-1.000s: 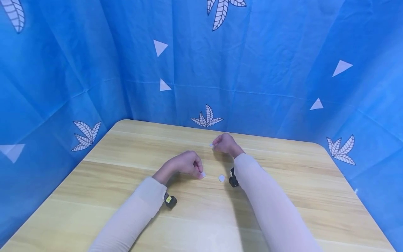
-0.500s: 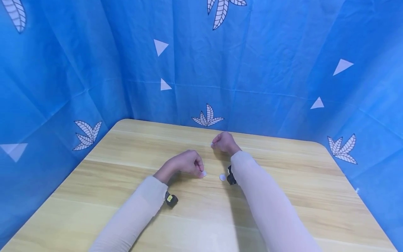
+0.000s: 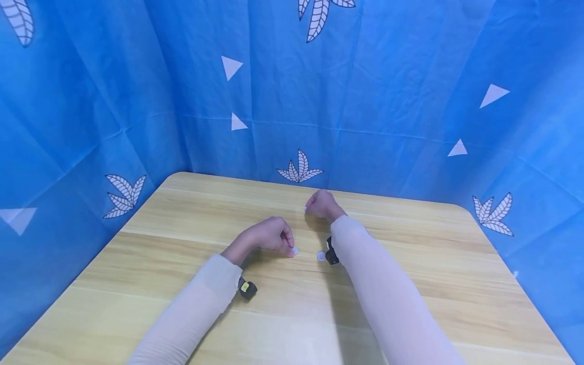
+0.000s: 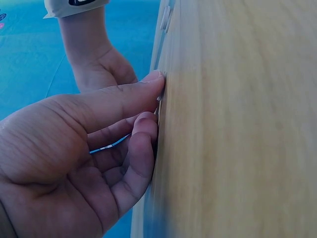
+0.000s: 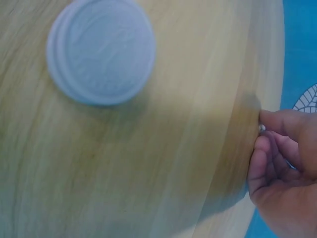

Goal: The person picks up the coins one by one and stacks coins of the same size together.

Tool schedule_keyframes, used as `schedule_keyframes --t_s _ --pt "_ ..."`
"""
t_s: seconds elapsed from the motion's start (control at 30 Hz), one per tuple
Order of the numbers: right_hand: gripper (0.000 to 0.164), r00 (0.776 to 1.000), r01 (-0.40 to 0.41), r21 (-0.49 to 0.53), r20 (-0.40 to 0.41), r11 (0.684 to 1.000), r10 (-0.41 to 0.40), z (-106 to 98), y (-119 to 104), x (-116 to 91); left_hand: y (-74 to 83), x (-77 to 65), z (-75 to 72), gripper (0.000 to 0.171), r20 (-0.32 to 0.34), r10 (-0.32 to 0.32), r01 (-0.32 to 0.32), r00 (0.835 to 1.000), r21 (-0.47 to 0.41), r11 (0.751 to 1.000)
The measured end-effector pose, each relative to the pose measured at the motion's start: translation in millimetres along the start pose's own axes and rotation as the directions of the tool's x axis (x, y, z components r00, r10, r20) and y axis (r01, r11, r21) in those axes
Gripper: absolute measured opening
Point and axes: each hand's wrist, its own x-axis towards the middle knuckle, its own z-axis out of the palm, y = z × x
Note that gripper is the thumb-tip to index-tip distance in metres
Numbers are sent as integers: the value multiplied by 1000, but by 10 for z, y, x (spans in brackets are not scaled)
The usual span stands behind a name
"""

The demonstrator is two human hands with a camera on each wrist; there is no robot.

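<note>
My left hand (image 3: 270,234) is low over the table, its thumb and fingertips pinching a small white disc (image 3: 295,250) at the wood surface; only a sliver of it shows in the left wrist view. Farther back, my right hand (image 3: 323,204) pinches another white disc (image 5: 262,128), mostly covered by the fingers. Between the hands, beside the right wrist camera, a third white disc (image 3: 321,256) lies flat. Close up in the right wrist view, this round piece (image 5: 106,52) has a raised rim, an embossed pattern and a ridged or doubled edge.
The light wooden table (image 3: 182,314) has rounded far corners. A blue curtain (image 3: 388,76) with leaf and triangle prints hangs along its back and sides. Black wrist cameras, such as the left one (image 3: 248,290), hang under both sleeves near the tabletop.
My right hand and forearm have shifted slightly left and away, bringing the wrist camera nearer the middle disc. Less of the right-hand disc shows. The left hand has stayed put.
</note>
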Motion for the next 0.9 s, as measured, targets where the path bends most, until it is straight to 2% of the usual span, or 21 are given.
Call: schedule_keyframes --t_s 0.57,0.9 --pt "14 999 41 56 10 998 -42 -33 54 -31 5 13 -2 15 1 8 -8 1000 2 1000" --pt "10 998 52 170 28 984 -58 -68 109 -48 6 1 6 15 3 -5 5 1000 -12 1000"
